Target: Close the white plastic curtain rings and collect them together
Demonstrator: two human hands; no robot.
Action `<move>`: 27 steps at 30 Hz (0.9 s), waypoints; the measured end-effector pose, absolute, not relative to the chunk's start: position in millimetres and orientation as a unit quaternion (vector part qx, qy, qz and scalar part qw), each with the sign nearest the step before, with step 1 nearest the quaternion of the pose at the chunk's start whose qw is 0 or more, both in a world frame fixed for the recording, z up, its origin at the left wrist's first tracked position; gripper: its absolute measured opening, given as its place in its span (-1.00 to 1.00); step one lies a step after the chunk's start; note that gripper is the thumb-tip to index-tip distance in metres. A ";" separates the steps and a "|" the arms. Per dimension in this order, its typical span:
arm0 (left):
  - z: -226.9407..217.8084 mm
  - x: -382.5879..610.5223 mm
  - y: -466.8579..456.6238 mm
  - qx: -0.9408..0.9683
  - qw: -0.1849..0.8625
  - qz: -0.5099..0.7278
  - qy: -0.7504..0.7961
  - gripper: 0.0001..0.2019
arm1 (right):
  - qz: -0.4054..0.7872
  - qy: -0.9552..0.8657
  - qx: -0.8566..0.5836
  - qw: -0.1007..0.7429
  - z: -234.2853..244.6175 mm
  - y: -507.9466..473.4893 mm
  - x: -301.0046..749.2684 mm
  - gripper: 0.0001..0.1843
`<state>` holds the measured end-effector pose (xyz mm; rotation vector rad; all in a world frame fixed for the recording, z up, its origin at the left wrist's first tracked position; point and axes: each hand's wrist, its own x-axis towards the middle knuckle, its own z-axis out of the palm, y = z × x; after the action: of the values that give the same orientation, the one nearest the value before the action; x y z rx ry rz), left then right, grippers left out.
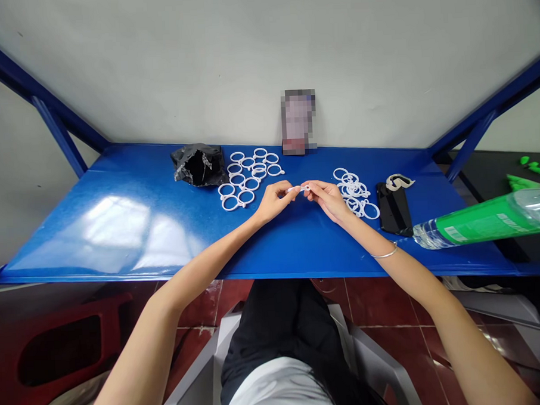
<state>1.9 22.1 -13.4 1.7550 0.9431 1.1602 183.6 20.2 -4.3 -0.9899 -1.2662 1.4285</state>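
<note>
My left hand point(276, 200) and my right hand point(326, 199) meet above the middle of the blue table, each with its fingers pinched. Between them is a small white plastic ring point(303, 188), seen nearly edge-on and partly hidden by the fingers. It looks like a curtain ring with a little eyelet. Left of my hands lies a spread-out group of white rings point(251, 183), each with a small eyelet. A tighter, overlapping pile of similar rings point(352, 189) lies just right of my right hand.
A torn black plastic bag point(198, 165) sits at the back left of the blue table point(272, 250). To the right lie a black phone point(394, 210), a coiled off-white strap point(398, 182) and a green-labelled bottle point(485, 220). A pixelated upright object point(297, 122) leans on the wall.
</note>
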 end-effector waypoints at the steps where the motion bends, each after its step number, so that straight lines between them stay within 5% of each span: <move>1: -13.8 1.6 22.3 0.693 0.412 0.458 0.376 -0.44 | 0.583 -0.520 -0.406 0.474 -4.6 20.3 183.5 -0.55; 27: -14.5 2.5 25.3 0.649 0.492 0.446 0.371 -0.38 | 0.623 -0.481 -0.408 0.462 -7.9 23.0 184.4 -0.53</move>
<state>2.5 25.3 -14.5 1.5753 0.8995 1.0811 184.4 23.0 -7.9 -1.0042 -1.1838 1.5310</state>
